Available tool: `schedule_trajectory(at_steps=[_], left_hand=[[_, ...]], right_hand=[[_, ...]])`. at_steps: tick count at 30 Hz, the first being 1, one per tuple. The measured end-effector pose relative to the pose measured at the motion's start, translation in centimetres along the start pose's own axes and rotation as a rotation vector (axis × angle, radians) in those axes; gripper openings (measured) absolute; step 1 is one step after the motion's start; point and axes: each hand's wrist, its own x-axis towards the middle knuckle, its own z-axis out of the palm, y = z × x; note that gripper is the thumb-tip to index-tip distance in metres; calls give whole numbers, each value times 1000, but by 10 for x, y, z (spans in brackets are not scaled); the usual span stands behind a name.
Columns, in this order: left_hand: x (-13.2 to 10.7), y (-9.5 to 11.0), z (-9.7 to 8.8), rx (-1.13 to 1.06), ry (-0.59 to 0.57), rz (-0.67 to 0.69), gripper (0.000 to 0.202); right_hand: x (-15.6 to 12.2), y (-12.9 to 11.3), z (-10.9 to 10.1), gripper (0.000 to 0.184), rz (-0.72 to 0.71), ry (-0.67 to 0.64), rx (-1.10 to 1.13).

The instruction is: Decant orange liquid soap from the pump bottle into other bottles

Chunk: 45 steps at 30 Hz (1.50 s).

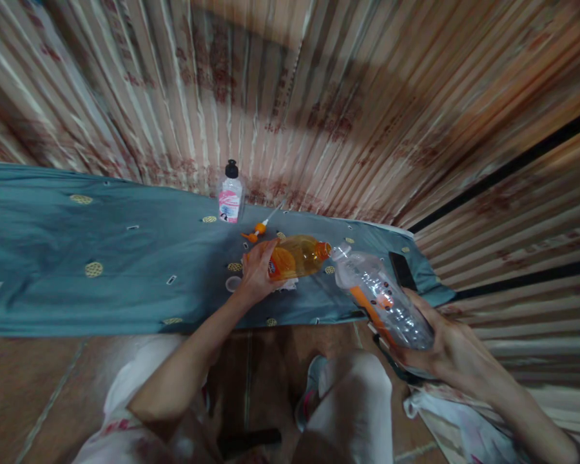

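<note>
My left hand (pixel 260 274) is wrapped round an orange bottle (pixel 302 254) tipped on its side, its orange neck pointing right. In my right hand (pixel 437 338) is a large clear plastic bottle (pixel 391 303) with an orange label, tilted so that its mouth points up and left. The two bottle mouths meet or nearly meet; I cannot tell whether they touch. Behind the orange bottle lies an orange pump top (pixel 258 231) with a thin pale tube. A small clear round cap (pixel 232 283) is beside my left wrist.
A clear bottle with a black cap and pink label (pixel 230 196) stands at the back of the cloth-covered table (pixel 43 258). A dark phone-like object (pixel 402 269) lies near the right end. Pleated curtains (pixel 270 96) hang behind; a white bag or cloth (pixel 457 419) is below right.
</note>
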Motion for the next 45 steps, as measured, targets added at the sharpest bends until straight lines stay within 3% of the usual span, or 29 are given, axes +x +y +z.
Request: schedule_trajectory(at_steps=[40,45], left_hand=[[-2,0,0,-8,-3,10,96],[-1,2,-1,-10,-12,-5,95]], right_hand=[[2,-10,-10,101,55,-77,34],[2,-9,-9,96,45,-57,17]])
